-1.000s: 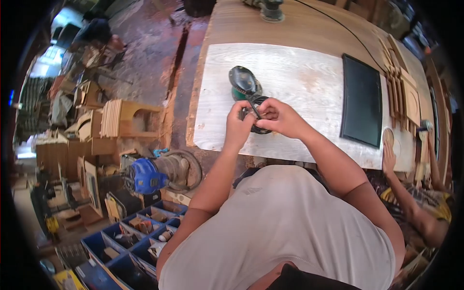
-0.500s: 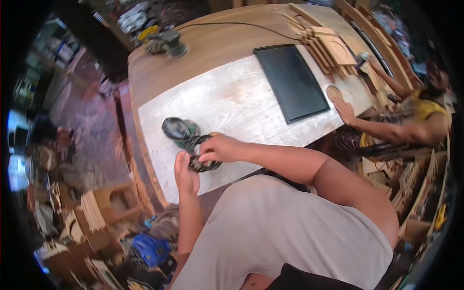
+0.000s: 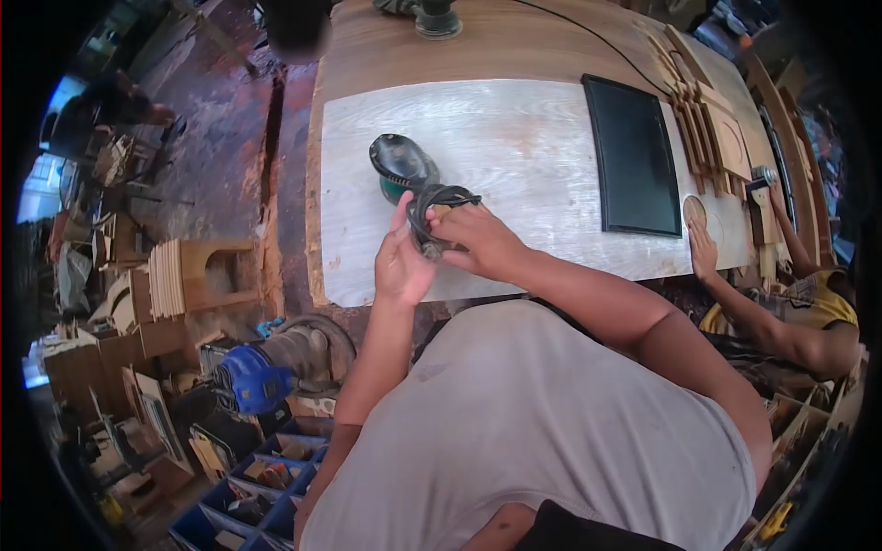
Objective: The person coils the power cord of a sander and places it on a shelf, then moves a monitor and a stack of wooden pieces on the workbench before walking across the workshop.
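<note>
A coiled black cable (image 3: 432, 225) is held between my two hands at the near left part of a pale board (image 3: 514, 119). My right hand (image 3: 478, 241) has its fingers curled round the coil from the right. On the coil's left side, my left hand (image 3: 404, 262) is wrapped against it with the palm turned up. Just beyond the coil, a green and black power tool (image 3: 402, 165) lies on the board. A dark framed panel (image 3: 634, 156) rests flat farther right.
Wooden pieces (image 3: 712, 129) are stacked at the back right, near a co-worker's hand (image 3: 703, 248) on the table. A second sander (image 3: 437, 20) stands at the far edge. Lower left are a blue machine (image 3: 253, 378) and blue compartment bins (image 3: 262, 487).
The view has shifted, so the table sits higher and farther right. My left hand has closed in on the coil, and both hands now hold it nearer together.
</note>
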A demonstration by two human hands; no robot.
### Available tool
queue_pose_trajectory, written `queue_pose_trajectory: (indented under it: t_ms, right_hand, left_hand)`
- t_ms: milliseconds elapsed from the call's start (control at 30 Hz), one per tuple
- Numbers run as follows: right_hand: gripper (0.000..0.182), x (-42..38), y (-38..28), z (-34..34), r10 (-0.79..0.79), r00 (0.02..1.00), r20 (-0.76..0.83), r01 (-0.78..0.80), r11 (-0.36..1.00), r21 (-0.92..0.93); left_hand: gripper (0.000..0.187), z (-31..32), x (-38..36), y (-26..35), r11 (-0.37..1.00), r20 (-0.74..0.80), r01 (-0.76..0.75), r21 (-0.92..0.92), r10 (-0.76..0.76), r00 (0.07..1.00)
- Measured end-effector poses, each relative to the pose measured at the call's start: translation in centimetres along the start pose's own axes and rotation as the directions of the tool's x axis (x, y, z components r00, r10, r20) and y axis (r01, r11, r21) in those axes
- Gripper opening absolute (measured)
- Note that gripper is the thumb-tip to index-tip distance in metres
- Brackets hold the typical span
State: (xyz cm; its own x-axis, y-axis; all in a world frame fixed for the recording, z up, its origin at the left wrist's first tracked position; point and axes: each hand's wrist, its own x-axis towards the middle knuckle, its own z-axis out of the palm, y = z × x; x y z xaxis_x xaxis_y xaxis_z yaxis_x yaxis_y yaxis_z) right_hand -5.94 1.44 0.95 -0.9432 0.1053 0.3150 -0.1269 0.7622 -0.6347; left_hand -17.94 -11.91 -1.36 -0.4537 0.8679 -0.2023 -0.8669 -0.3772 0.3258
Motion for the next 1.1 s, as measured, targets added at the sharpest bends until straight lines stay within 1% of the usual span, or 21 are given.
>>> queue_pose_trajectory:
  t_ms: [67, 133, 167, 233, 333, 367, 433, 467, 533, 600, 667, 700, 733, 767, 800, 833, 867, 933, 1000, 1067, 1100]
  right_hand:
    - [0.047, -0.2, -0.1, 0.0, 0.013, 0.998, 0.055, -0.013, 1.0, -0.006]
    - [0.04, -0.5, -0.1, 0.6, -0.151, 0.984, 0.089, 0.157, 0.986, -0.062]
    - [0.04, -0.7, -0.2, 0.7, -0.163, 0.983, 0.086, 0.168, 0.984, -0.063]
    - [0.042, -1.4, -0.5, 0.6, -0.111, 0.989, 0.103, 0.112, 0.994, -0.007]
    - [0.043, -2.0, -0.5, -0.6, -0.189, 0.979, 0.076, 0.18, 0.978, 0.108]
    - [0.043, -1.9, -0.5, -0.9, -0.195, 0.977, 0.081, 0.186, 0.977, 0.109]
    - [0.052, -0.9, -0.9, -2.7, -0.211, 0.968, -0.135, 0.225, 0.97, 0.091]
    - [0.052, -0.2, -0.4, -2.8, -0.218, 0.968, -0.126, 0.23, 0.97, 0.085]
    - [0.059, 2.5, 1.4, -1.7, 0.117, 0.947, -0.299, -0.079, 0.988, 0.135]
    - [0.069, 5.6, 3.6, -0.7, 0.481, 0.871, -0.1, -0.409, 0.823, 0.395]
    - [0.076, 8.3, 5.0, 0.1, 0.664, 0.734, 0.143, -0.618, 0.565, 0.547]
    - [0.075, 9.3, 6.2, 1.0, 0.596, 0.747, 0.293, -0.614, 0.451, 0.648]
    - [0.066, 10.0, 9.0, 3.5, 0.533, 0.765, 0.362, -0.606, 0.404, 0.685]
    - [0.057, 10.1, 8.8, 4.0, 0.499, 0.766, 0.405, -0.586, 0.285, 0.759]
    - [0.047, 9.9, 8.1, 4.2, 0.5, 0.767, 0.403, -0.571, 0.244, 0.784]
    - [0.045, 9.6, 7.8, 5.1, 0.575, 0.76, 0.302, -0.548, 0.318, 0.774]
    - [0.045, 9.1, 7.2, 5.4, 0.581, 0.779, 0.237, -0.498, 0.343, 0.796]
    - [0.044, 8.3, 5.5, 4.1, 0.612, 0.754, 0.241, -0.544, 0.374, 0.751]
    - [0.043, 7.5, 6.3, 4.9, 0.625, 0.76, 0.179, -0.502, 0.389, 0.773]
    - [0.039, 6.0, 5.6, 3.3, 0.634, 0.738, 0.233, -0.535, 0.338, 0.774]
    - [0.033, 4.9, 5.1, 2.3, 0.614, 0.756, 0.227, -0.502, 0.322, 0.803]
  left_hand:
    - [0.065, -0.1, -0.2, -0.2, 1.0, -0.043, 0.006, 0.002, -0.006, 0.999]
    - [0.063, -0.6, -0.3, -0.3, 0.93, -0.118, -0.051, 0.364, 0.1, 0.988]
    - [0.063, -0.9, -0.3, -0.4, 0.928, -0.113, -0.061, 0.369, 0.11, 0.987]
    - [0.065, -1.1, -0.3, -0.8, 0.961, -0.169, -0.078, 0.267, 0.126, 0.978]
    - [0.066, -1.2, -0.8, -1.0, 0.968, -0.167, -0.112, 0.224, 0.151, 0.974]
    - [0.067, -1.3, -0.9, -0.9, 0.954, -0.163, -0.119, 0.276, 0.169, 0.972]
    - [0.067, -2.8, -0.5, -0.4, 0.941, -0.148, -0.119, 0.318, 0.174, 0.974]
    - [0.067, -3.5, -0.3, -0.3, 0.924, -0.13, -0.11, 0.367, 0.168, 0.977]
    - [0.068, -3.9, 0.3, -0.4, 0.918, -0.123, -0.112, 0.381, 0.171, 0.978]
    - [0.07, -4.3, 0.3, -0.4, 0.91, -0.107, -0.087, 0.405, 0.141, 0.984]
    - [0.068, -4.4, 0.5, -0.8, 0.906, -0.155, -0.09, 0.414, 0.167, 0.974]
    - [0.067, -3.2, 0.4, -0.9, 0.886, -0.134, -0.11, 0.45, 0.189, 0.973]
    - [0.066, -2.1, 0.3, -0.8, 0.869, -0.102, -0.127, 0.479, 0.199, 0.975]
    - [0.064, -2.6, 0.4, -0.5, 0.806, -0.067, -0.112, 0.581, 0.185, 0.98]
    - [0.06, -2.8, 0.4, -0.4, 0.77, -0.034, -0.143, 0.622, 0.209, 0.977]
    - [0.059, -3.9, 0.4, 0.2, 0.748, -0.051, -0.114, 0.654, 0.194, 0.98]
    - [0.058, -4.8, 0.5, 0.5, 0.721, -0.069, -0.092, 0.687, 0.19, 0.979]
    - [0.056, -3.3, -0.1, 1.1, 0.692, -0.074, -0.05, 0.721, 0.149, 0.986]
    - [0.052, -3.5, 0.2, 0.9, 0.656, -0.044, -0.028, 0.754, 0.093, 0.995]
    - [0.049, -3.0, 0.8, 0.3, 0.617, -0.02, -0.01, 0.787, 0.042, 0.999]
    - [0.044, -2.4, 1.0, -0.5, 0.558, 0.029, -0.056, 0.828, 0.056, 0.998]
